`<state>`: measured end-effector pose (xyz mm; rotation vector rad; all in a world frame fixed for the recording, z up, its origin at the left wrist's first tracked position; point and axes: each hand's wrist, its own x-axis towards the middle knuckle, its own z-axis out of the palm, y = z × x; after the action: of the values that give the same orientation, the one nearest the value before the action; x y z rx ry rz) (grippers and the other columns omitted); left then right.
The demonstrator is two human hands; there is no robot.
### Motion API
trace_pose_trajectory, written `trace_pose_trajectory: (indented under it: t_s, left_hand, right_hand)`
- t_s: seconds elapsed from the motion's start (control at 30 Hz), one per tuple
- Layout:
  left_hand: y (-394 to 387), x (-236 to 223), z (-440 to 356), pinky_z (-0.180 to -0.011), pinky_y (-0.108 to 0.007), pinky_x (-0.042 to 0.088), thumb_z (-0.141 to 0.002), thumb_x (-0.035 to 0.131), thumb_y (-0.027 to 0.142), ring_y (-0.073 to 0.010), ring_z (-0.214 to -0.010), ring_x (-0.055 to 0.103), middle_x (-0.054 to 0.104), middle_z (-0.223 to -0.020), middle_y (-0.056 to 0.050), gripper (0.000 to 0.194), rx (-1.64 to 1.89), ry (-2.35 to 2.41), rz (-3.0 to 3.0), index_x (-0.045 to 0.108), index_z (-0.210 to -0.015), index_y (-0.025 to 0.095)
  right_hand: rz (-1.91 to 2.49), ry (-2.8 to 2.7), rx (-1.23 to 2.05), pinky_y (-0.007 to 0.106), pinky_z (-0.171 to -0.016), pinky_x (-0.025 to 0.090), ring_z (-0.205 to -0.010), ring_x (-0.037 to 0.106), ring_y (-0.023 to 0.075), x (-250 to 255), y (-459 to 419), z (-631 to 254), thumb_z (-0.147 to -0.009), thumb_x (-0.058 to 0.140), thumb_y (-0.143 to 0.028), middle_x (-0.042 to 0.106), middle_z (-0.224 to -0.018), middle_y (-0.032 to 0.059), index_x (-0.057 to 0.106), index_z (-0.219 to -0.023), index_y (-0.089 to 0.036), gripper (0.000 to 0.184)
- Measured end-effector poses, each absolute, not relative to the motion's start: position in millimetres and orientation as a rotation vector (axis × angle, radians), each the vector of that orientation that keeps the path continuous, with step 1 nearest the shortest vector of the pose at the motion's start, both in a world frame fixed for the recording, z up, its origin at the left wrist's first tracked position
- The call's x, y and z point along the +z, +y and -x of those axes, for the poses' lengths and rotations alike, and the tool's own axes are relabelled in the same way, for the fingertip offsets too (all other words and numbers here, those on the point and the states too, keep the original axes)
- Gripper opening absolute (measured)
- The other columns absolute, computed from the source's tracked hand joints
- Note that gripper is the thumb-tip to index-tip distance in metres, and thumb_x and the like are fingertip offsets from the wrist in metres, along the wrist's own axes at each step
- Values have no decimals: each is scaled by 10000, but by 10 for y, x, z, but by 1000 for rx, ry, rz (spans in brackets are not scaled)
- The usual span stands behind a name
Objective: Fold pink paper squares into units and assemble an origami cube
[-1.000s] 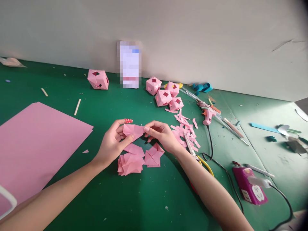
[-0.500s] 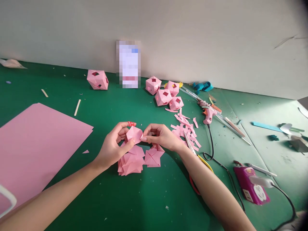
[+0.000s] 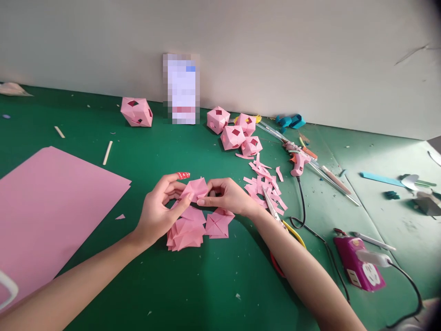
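Observation:
Between both hands I hold a small folded piece of pink paper (image 3: 195, 187). My left hand (image 3: 160, 204) pinches its left side between thumb and fingers; one fingertip wears a red patterned wrap. My right hand (image 3: 227, 195) grips the paper's right edge with thumb and forefinger. Just below lies a stack of folded pink paper pieces (image 3: 186, 233). To its right, partly under my right hand, rests another group of folded pink squares (image 3: 219, 224) with crossing creases. Scissors (image 3: 272, 204) with red and yellow handles lie beneath my right forearm, beside a heap of pink paper strips (image 3: 263, 181).
Large pink sheets (image 3: 62, 207) cover the left of the green table. Pink paper polyhedra (image 3: 233, 138) stand at the back, one apart (image 3: 137, 112). A pixelated screen (image 3: 181, 89) leans on the wall. A pink glue gun (image 3: 299, 163) and purple power strip (image 3: 360, 264) with cords lie right.
The folded paper has tilted between my fingers, and my right hand's fingertips have shifted slightly left along its edge. The whole view has moved a little.

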<state>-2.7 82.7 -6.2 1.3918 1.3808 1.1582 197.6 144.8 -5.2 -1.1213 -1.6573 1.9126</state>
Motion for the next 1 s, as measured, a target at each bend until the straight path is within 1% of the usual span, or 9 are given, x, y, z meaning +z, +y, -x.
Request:
trace_pose_trajectory:
  t_s: [0.13,0.37,0.47,0.57,0.63,0.7,0.77,0.83,1.0]
  left_hand:
    - [822,-69,21,-776,-323,611,-835,736,330,-192,-861,726,727,-938,-30,425,1191,1381,-1346,561,-1208,225]
    - [823,-60,29,-761,-319,619,-830,748,336,-195,-841,730,730,-917,-28,433,1165,1374,-1356,578,-1211,216]
    - [831,-63,26,-759,-314,619,-829,749,324,-192,-831,733,731,-893,-20,431,1158,1374,-1352,581,-1211,218]
    - [847,-79,26,-769,-320,619,-823,754,313,-197,-845,738,737,-908,-27,426,1174,1376,-1323,582,-1200,212]
    - [859,-91,28,-779,-320,617,-818,759,308,-200,-866,741,739,-937,-37,425,1196,1378,-1280,581,-1191,211]
    - [867,-99,32,-782,-315,615,-814,765,304,-201,-880,742,738,-955,-42,424,1215,1371,-1246,581,-1184,211]
    - [872,-103,34,-781,-316,614,-814,766,303,-202,-879,743,736,-949,-41,425,1219,1351,-1229,579,-1184,211]
    - [874,-102,34,-786,-324,613,-817,763,304,-204,-871,743,734,-938,-38,423,1216,1337,-1223,576,-1184,209]
    - [878,-92,30,-808,-345,612,-807,771,318,-215,-896,741,734,-959,-46,437,1209,1335,-1210,577,-1181,204]
  right_hand:
    - [1148,-1662,1858,212,-453,253,-501,376,62,-23,1436,-1934,-669,856,-528,517,-584,-63,617,-747,-167,440]
    - [1154,-1700,1810,219,-485,263,-528,371,66,-36,1425,-1904,-704,819,-559,506,-610,-56,586,-731,-168,456]
    - [1158,-1705,1800,212,-486,267,-530,374,63,-57,1428,-1894,-696,828,-552,498,-599,-60,569,-717,-168,464]
    - [1143,-1702,1784,209,-491,295,-546,402,66,-40,1426,-1891,-686,843,-529,532,-618,-50,609,-753,-160,442]
    - [1133,-1694,1795,208,-487,319,-550,418,70,-15,1422,-1898,-709,827,-530,553,-639,-41,653,-816,-156,427]
    - [1131,-1677,1821,207,-454,317,-524,407,69,3,1419,-1909,-755,784,-548,534,-629,-44,674,-855,-158,417]
    - [1139,-1662,1833,207,-409,295,-480,379,63,3,1416,-1919,-789,747,-561,497,-609,-54,672,-847,-165,408]
    - [1142,-1654,1822,207,-392,290,-464,373,61,-13,1416,-1921,-793,744,-559,482,-607,-57,662,-827,-170,399]
    - [1124,-1630,1769,209,-451,292,-518,389,69,-49,1415,-1897,-788,754,-546,491,-609,-50,621,-771,-166,404]
